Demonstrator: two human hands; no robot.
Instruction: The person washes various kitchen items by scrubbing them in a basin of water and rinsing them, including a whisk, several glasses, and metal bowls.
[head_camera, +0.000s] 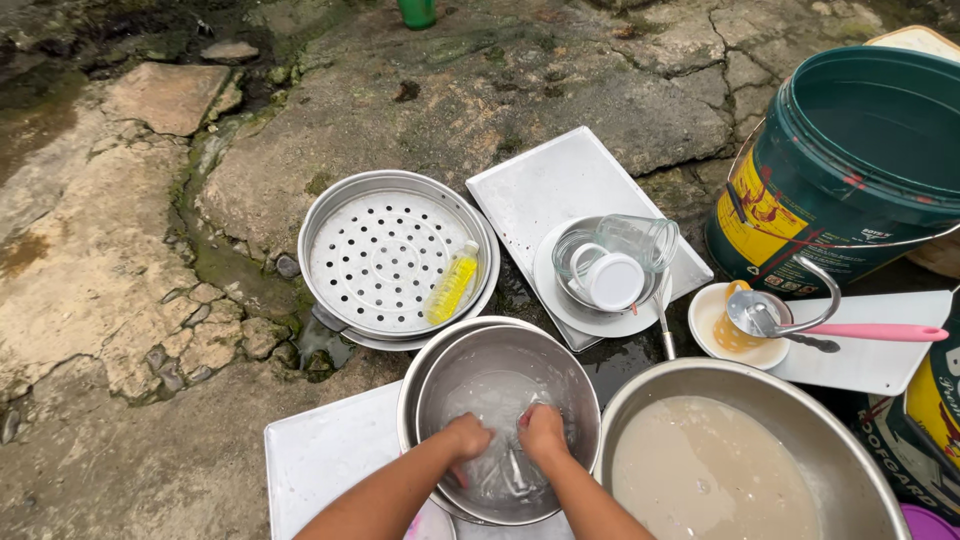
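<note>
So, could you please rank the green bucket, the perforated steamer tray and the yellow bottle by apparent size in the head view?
1. Green bucket, partly cut off
2. Perforated steamer tray
3. Yellow bottle, lying on the tray

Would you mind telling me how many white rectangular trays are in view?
3: one tray under the plate and glass jar, one under the steel bowl, one at right under the ladle. Others may be hidden.

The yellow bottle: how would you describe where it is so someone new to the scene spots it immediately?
Start at the steel bowl both hands are working in, then look just above it to the round perforated steamer tray. The small yellow bottle lies on its side at the tray's right edge, the only bright yellow, translucent thing among bare metal.
</note>
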